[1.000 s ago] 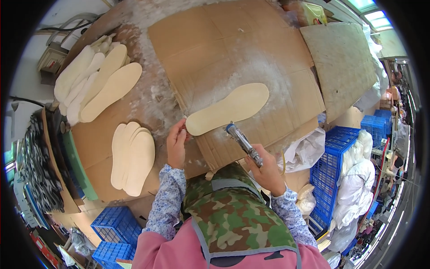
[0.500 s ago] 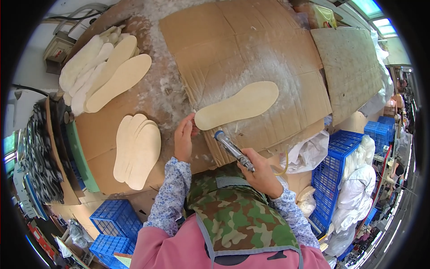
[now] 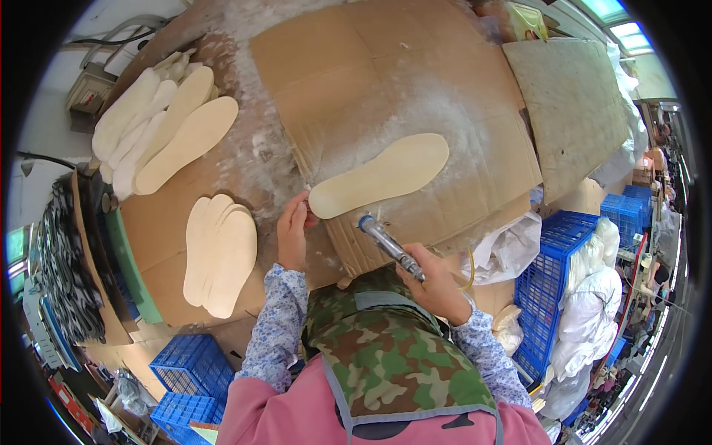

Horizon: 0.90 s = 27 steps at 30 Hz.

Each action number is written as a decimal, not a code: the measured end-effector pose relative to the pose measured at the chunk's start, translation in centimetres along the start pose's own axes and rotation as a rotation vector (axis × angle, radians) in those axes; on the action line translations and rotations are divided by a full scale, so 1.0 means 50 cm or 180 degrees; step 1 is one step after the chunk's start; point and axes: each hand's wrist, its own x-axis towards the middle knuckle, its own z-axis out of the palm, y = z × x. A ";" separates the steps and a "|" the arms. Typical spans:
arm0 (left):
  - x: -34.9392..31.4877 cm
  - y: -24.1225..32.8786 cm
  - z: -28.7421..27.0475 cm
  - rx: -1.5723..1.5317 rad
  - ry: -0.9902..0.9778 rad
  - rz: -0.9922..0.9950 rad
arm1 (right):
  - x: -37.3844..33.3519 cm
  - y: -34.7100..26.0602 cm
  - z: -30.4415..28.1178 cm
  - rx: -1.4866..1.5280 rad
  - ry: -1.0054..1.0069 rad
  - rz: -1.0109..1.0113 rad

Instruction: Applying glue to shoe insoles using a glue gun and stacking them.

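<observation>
A cream insole (image 3: 380, 176) lies on the cardboard sheet (image 3: 319, 81), its heel end toward me at the left. My left hand (image 3: 294, 231) holds that heel edge, with thumb and fingers closed on it. In my right hand (image 3: 439, 285) is a hand-held spray gun (image 3: 391, 248), with a clear and metal barrel, a blue tip and a yellow hose. Its tip points up and left, just short of the insole's near edge. A fanned stack of insoles (image 3: 220, 256) sits left of my left hand. Farther left is a larger pile of insoles and fluffy pieces (image 3: 167, 122).
White fluff (image 3: 267, 141) is strewn over the table and cardboard. A worn board (image 3: 567, 111) lies at the far right. Blue crates (image 3: 552, 285) stand right of the table, near a white plastic bag (image 3: 508, 248). More blue crates (image 3: 194, 363) sit at the lower left.
The view has shifted slightly, so most table items appear farther left. The spray gun stays pointed near the insole, its tip now slightly farther right of the heel. Some fluff near the heel looks thinned.
</observation>
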 end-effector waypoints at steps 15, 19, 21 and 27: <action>0.009 0.003 0.033 0.0152 -0.0023 0.0126 | -0.003 0.073 -0.115 -0.0166 0.0683 0.0323; 0.005 0.023 0.046 0.0249 0.0017 0.0065 | 0.013 0.096 -0.159 -0.0220 0.0879 0.0390; 0.006 0.028 0.051 0.0238 0.0021 0.0094 | 0.022 0.114 -0.176 -0.0304 0.1079 0.0337; -0.056 0.096 0.069 0.0015 0.0152 0.0540 | 0.037 0.156 -0.200 -0.0322 0.1432 0.0321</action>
